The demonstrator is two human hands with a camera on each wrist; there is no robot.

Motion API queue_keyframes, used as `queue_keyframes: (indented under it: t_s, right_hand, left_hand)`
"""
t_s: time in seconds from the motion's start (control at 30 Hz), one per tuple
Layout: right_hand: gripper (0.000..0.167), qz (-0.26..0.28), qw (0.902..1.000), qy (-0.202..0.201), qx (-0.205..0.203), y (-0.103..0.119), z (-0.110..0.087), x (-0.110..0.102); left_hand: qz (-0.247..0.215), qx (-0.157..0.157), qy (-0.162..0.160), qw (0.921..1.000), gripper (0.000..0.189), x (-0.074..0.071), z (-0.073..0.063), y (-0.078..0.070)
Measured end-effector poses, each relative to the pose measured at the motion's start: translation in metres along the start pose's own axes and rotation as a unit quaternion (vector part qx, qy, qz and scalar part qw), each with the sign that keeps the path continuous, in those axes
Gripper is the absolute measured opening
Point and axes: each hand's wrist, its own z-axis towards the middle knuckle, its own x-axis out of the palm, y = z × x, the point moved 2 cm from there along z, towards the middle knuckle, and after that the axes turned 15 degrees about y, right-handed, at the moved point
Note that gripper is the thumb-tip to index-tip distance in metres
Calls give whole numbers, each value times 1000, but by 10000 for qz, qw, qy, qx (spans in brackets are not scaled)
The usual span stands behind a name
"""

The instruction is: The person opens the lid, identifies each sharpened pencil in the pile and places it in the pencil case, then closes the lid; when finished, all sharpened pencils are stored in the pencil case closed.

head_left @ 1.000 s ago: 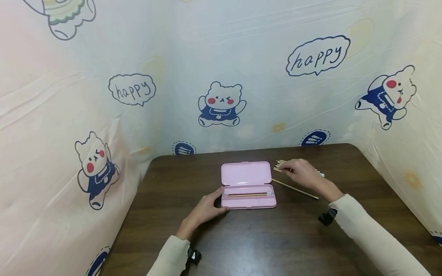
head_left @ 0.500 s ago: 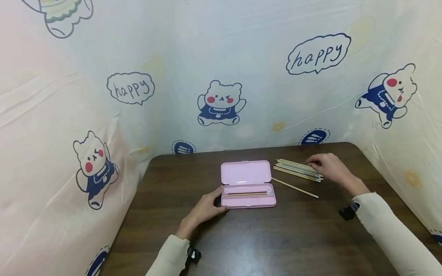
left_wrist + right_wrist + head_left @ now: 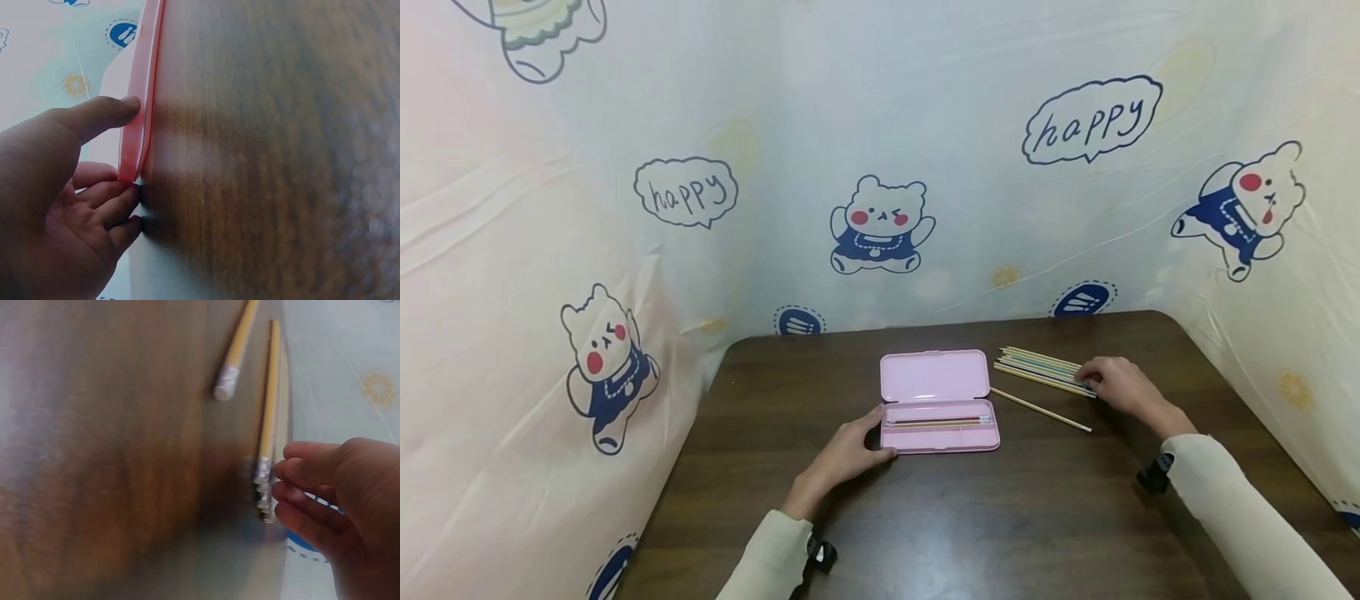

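Note:
In the head view a pink pencil case (image 3: 936, 447) lies with its lid (image 3: 934, 377) raised at the back; a few pencils (image 3: 936, 422) are inside. My left hand (image 3: 842, 454) holds the case's left front corner. In the left wrist view its thumb (image 3: 103, 117) presses the front wall while the fingers curl at the end. To the right, several pencils (image 3: 1037, 369) lie in a bundle. My right hand (image 3: 1123, 385) is at their eraser ends, fingers loosely bent; the right wrist view shows the fingertips (image 3: 294, 511) close beside the erasers, with no pencil plainly pinched.
A single pencil (image 3: 1041, 409) lies apart, slanting between the case and the bundle. Everything rests on a dark brown wooden table (image 3: 1000, 525). A printed cloth (image 3: 962, 167) with bears hangs behind and at both sides.
My right hand has gone from the bundle's pointed ends to its eraser ends, then slightly nearer me over them. My left hand and the pencil case stay in place.

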Motion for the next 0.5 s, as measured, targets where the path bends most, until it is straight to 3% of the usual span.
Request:
queue_keyframes:
  t_s: [0.5]
  right_hand:
    - [17,-329,9993,-142,-111,1,4,8]
  left_hand:
    - [-17,1,-33,10000,85,0,0,0]
